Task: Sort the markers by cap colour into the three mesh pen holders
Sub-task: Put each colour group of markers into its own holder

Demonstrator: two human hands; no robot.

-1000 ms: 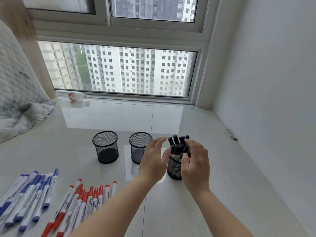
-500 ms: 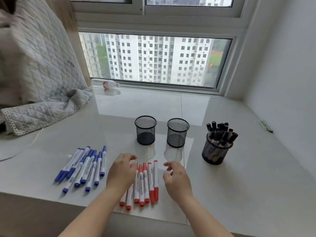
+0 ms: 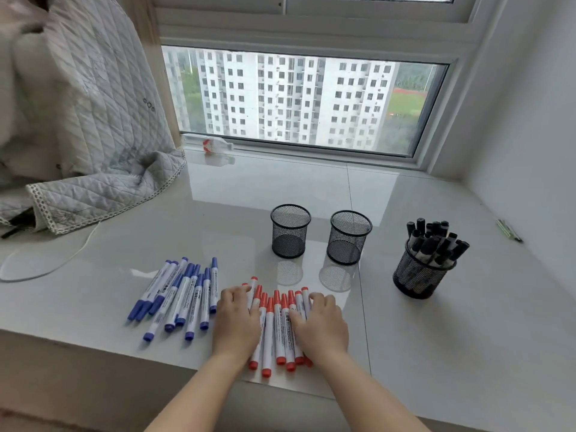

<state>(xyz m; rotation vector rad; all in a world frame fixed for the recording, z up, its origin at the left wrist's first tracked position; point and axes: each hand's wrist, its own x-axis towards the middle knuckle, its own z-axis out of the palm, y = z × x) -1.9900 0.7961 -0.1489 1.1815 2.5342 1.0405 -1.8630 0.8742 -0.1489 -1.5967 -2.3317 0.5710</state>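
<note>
Several red-capped markers (image 3: 277, 332) lie side by side near the ledge's front edge. My left hand (image 3: 237, 322) curls round the left side of the bunch and my right hand (image 3: 321, 325) curls over its right side. Left of them lie several blue-capped markers (image 3: 184, 294) in a loose fan. Two black mesh holders stand behind, the left one (image 3: 290, 241) and the middle one (image 3: 349, 244), both with nothing inside. The right holder (image 3: 417, 279) is packed with black-capped markers (image 3: 436, 241).
A grey quilted blanket (image 3: 93, 169) covers the left of the glossy white ledge (image 3: 436, 353). A white cable (image 3: 46, 266) loops beside it. A plastic bottle (image 3: 212, 144) lies by the window. Green pens (image 3: 509, 230) lie at the right wall.
Both hands left the black-marker holder, came back to the front edge and now close in on the red markers from both sides. The view swung left and down.
</note>
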